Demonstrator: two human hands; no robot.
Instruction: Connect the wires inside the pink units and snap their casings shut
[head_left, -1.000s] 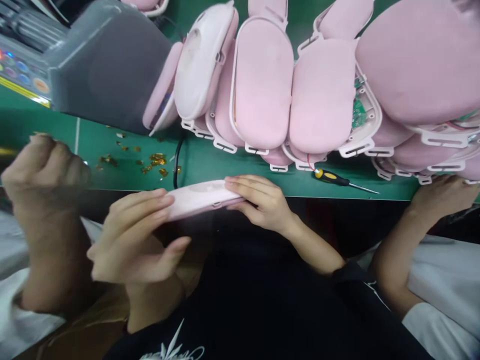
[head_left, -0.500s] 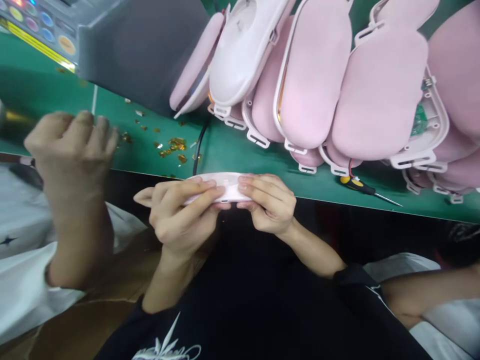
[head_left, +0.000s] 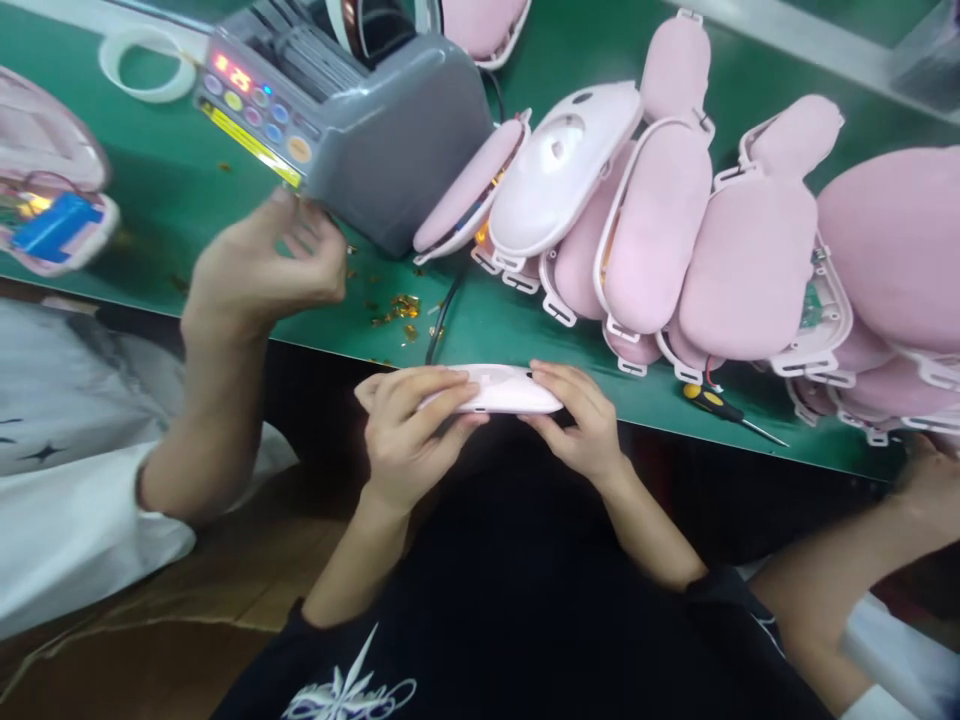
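A pale pink plastic casing (head_left: pixel 504 396) is held edge-on between my two hands, just in front of the bench edge. My left hand (head_left: pixel 416 420) grips its left end, fingers over the top and thumb below. At its right end my right hand (head_left: pixel 581 412) pinches it, fingertips on top and thumb underneath. A small dark slot shows in the near edge of the casing. The side turned away from me is hidden.
A grey tape dispenser (head_left: pixel 397 130) with a lit display stands on the green bench. Pink casings (head_left: pixel 660 230) are piled to its right, with a screwdriver (head_left: pixel 724 405) near the edge. Amber tape scraps (head_left: pixel 405 308) lie ahead. A co-worker's hand (head_left: pixel 262 260) is at the dispenser.
The view has shifted, showing more of the bench. My right hand has slid outward to the casing's right end, uncovering more of it. The co-worker's hand has reached the dispenser's front.
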